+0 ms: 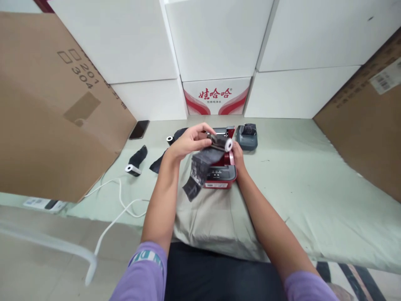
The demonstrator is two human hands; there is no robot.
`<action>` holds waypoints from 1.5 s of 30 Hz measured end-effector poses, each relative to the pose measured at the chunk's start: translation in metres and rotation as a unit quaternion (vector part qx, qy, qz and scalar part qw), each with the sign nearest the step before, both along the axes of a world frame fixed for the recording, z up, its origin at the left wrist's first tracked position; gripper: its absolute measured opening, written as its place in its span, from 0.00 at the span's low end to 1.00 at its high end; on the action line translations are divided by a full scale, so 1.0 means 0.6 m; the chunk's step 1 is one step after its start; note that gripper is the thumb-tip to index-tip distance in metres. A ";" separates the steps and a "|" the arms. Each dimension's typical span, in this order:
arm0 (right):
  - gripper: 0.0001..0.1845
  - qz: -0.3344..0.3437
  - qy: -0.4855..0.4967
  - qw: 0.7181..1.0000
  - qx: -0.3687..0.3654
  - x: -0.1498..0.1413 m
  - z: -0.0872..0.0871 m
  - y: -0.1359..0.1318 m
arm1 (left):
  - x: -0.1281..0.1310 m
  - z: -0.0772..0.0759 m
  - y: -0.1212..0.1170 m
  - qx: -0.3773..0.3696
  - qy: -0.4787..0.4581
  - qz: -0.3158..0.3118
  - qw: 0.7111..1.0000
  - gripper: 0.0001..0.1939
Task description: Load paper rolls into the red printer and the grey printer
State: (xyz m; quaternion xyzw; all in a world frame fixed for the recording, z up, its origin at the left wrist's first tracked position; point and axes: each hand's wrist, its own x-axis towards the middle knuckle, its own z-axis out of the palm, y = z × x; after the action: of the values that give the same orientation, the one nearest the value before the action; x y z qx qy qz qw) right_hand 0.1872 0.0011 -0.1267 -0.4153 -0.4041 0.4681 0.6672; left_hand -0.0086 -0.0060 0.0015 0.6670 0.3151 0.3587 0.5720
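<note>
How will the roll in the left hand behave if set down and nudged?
The roll may trundle, being a cylinder with a round end. Its dark strip looks floppy, hanging creased and bent, so it might drag. It's probably light: the left hand seems to hold it with just the fingers.

red device (221,173): smooth plastic | roll (220,142): glossy, filmlike | cover (294,167): creased cloth | carton (44,108): matt cardboard

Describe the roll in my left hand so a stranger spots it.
In front of the white boxes, find the red device on green cloth. Over it, the left hand holds a dark roll with a white end. Other rolls lie on the cloth; only this is held.
</note>
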 end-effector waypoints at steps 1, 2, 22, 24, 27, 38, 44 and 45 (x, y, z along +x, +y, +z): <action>0.24 0.002 0.004 1.000 -0.001 0.000 -0.002 0.001 | -0.003 0.003 -0.001 0.020 0.054 -0.013 0.998 0.22; 0.25 0.004 0.006 1.000 -0.002 0.001 -0.003 0.003 | -0.005 0.005 -0.002 0.040 0.097 -0.023 0.994 0.21; 0.25 0.010 0.015 1.000 -0.006 0.000 -0.003 0.003 | 0.018 -0.040 -0.016 0.207 0.400 0.071 0.890 0.07; 0.25 0.009 0.012 1.000 -0.005 0.000 -0.001 0.001 | 0.011 -0.025 -0.030 0.180 0.360 0.060 0.914 0.11; 0.25 0.001 -0.012 1.000 0.008 0.001 0.003 -0.003 | -0.004 -0.001 -0.070 0.164 0.305 0.006 0.938 0.19; 0.23 0.002 -0.019 0.995 0.102 0.016 -0.001 0.004 | 0.009 -0.056 -0.161 0.378 0.294 0.161 0.863 0.09; 0.16 0.041 0.035 0.992 0.113 0.017 0.023 -0.012 | 0.014 -0.064 -0.142 0.394 0.245 0.256 0.848 0.08; 0.15 0.042 0.016 0.992 0.115 0.018 0.028 -0.017 | 0.015 -0.065 -0.139 0.388 0.239 0.261 0.851 0.09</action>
State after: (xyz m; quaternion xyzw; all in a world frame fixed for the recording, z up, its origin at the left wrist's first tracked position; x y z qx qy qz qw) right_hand 0.1978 -0.0089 -0.1100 -0.3107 -0.4614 0.4530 0.6967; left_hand 0.0002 -0.0896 -0.0375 0.7932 0.4399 0.4171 0.0588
